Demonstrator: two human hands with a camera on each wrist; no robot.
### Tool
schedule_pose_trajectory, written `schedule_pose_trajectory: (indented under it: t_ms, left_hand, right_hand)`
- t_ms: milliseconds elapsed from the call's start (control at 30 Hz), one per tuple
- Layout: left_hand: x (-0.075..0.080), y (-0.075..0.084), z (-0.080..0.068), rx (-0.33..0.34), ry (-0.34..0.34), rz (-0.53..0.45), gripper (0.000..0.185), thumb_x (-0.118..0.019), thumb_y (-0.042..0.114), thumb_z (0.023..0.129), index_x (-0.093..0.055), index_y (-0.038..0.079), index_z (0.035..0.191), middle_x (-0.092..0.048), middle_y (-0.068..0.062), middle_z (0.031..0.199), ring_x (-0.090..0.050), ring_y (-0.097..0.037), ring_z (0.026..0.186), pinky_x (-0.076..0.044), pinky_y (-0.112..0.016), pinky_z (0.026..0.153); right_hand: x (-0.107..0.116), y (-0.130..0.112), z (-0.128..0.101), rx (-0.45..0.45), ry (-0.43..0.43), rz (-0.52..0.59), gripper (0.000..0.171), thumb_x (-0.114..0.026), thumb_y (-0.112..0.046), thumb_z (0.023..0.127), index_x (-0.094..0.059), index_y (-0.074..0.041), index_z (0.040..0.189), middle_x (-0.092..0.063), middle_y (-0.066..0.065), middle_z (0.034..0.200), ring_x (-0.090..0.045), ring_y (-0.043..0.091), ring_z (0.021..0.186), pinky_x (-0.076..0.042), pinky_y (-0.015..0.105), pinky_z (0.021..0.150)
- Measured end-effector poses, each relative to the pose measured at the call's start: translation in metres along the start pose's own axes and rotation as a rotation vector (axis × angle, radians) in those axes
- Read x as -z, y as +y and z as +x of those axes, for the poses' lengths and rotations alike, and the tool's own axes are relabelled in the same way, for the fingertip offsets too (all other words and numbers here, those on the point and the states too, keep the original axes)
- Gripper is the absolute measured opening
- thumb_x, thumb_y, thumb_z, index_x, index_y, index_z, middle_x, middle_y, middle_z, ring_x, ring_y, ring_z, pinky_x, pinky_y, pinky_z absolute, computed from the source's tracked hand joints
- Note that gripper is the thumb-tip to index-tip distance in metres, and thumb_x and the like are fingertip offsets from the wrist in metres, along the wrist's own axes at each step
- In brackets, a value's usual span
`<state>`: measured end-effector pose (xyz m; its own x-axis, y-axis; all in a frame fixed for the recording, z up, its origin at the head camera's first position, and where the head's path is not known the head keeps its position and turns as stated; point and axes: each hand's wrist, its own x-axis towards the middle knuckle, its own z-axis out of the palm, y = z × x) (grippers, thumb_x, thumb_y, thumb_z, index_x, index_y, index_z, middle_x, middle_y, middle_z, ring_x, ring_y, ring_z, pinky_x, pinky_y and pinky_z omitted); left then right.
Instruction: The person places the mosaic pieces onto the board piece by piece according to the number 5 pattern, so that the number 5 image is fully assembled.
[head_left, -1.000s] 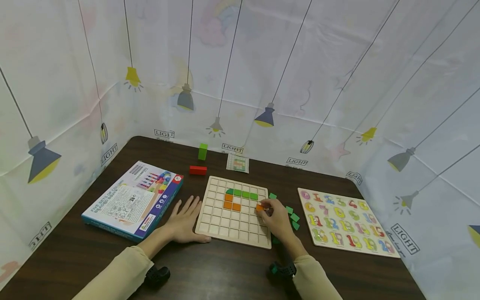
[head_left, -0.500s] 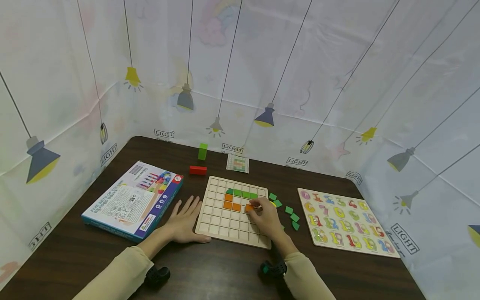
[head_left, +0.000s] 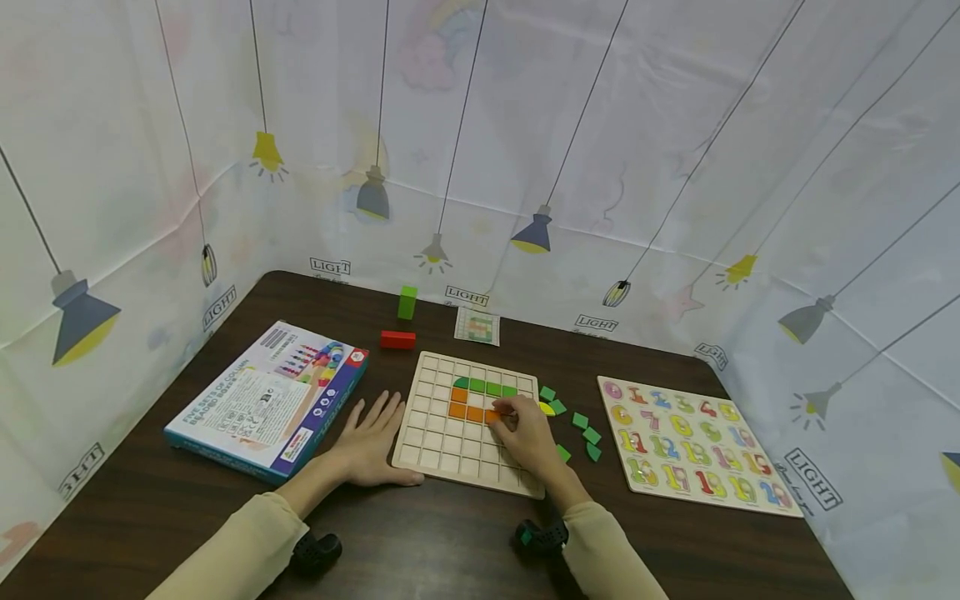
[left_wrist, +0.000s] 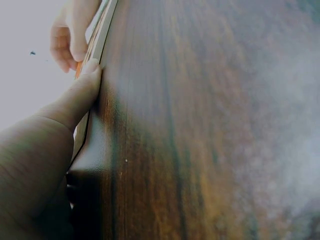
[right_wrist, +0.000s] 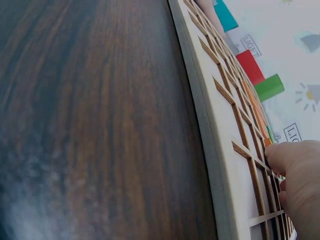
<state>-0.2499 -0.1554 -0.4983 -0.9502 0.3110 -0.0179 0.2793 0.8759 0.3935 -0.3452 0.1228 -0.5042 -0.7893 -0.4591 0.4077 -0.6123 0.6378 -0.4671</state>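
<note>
On the wooden grid board (head_left: 450, 450), an orange tile (head_left: 491, 416) is pinched by the right hand (head_left: 525, 433); left hand (head_left: 371, 446) lies flat, bracing. Tile should be squared before pressing.

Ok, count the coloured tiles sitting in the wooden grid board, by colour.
Green tiles: 4
Orange tiles: 4, one of them at the curled fingertips of the right hand
Total in the wooden grid board: 8
</note>
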Motion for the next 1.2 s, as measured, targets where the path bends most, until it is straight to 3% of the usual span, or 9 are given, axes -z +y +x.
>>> schedule_pose_trajectory:
  t_ms: [200, 467, 700, 900, 1200]
  left_hand:
    - [-0.007, -0.006, 0.003, -0.022, 0.018, -0.060, 0.121, -0.057, 0.078, 0.070, -0.016, -0.004, 0.149, -0.006, -0.020, 0.156, 0.002, -0.034, 0.142, 0.007, -0.057, 0.108]
    - [-0.019, -0.015, 0.009, -0.005, 0.042, -0.036, 0.126, -0.047, 0.088, 0.065, -0.012, 0.003, 0.151, -0.002, -0.014, 0.157, 0.005, -0.029, 0.143, 0.008, -0.054, 0.108]
    - [-0.006, -0.004, 0.003, 0.002, 0.006, -0.020, 0.120, -0.054, 0.080, 0.070, -0.015, -0.001, 0.150, -0.005, -0.017, 0.156, 0.001, -0.033, 0.143, 0.004, -0.057, 0.108]
    - [-0.007, -0.006, 0.004, -0.001, 0.012, -0.034, 0.122, -0.053, 0.082, 0.069, -0.015, -0.001, 0.150, -0.005, -0.016, 0.157, 0.002, -0.033, 0.142, 0.004, -0.056, 0.108]
    - [-0.022, -0.016, 0.010, -0.011, 0.055, -0.043, 0.125, -0.049, 0.087, 0.065, -0.013, 0.003, 0.151, -0.002, -0.013, 0.157, 0.005, -0.029, 0.143, 0.007, -0.055, 0.108]
  right_hand:
    - [0.000, -0.002, 0.001, -0.013, -0.006, 0.010, 0.024, -0.072, -0.006, 0.083, -0.066, -0.004, 0.106, -0.063, 0.006, 0.098, -0.058, 0.021, 0.091, -0.050, 0.038, 0.077]
    - [0.000, -0.003, 0.001, -0.024, -0.008, 0.004, 0.025, -0.070, -0.008, 0.084, -0.066, -0.003, 0.108, -0.063, 0.007, 0.100, -0.059, 0.021, 0.092, -0.051, 0.038, 0.077]
    - [0.004, -0.004, -0.001, -0.056, -0.007, 0.027, 0.026, -0.070, -0.008, 0.084, -0.065, -0.004, 0.109, -0.062, 0.007, 0.102, -0.059, 0.019, 0.090, -0.051, 0.035, 0.076]
    - [0.011, 0.008, -0.002, -0.050, 0.083, 0.052, 0.018, -0.063, -0.005, 0.089, -0.065, -0.001, 0.107, -0.062, 0.009, 0.100, -0.060, 0.019, 0.081, -0.052, 0.033, 0.069]
    - [0.026, 0.031, -0.002, -0.053, 0.182, -0.006, 0.019, -0.059, 0.007, 0.086, -0.064, 0.003, 0.104, -0.062, 0.015, 0.098, -0.059, 0.031, 0.089, -0.053, 0.040, 0.071]
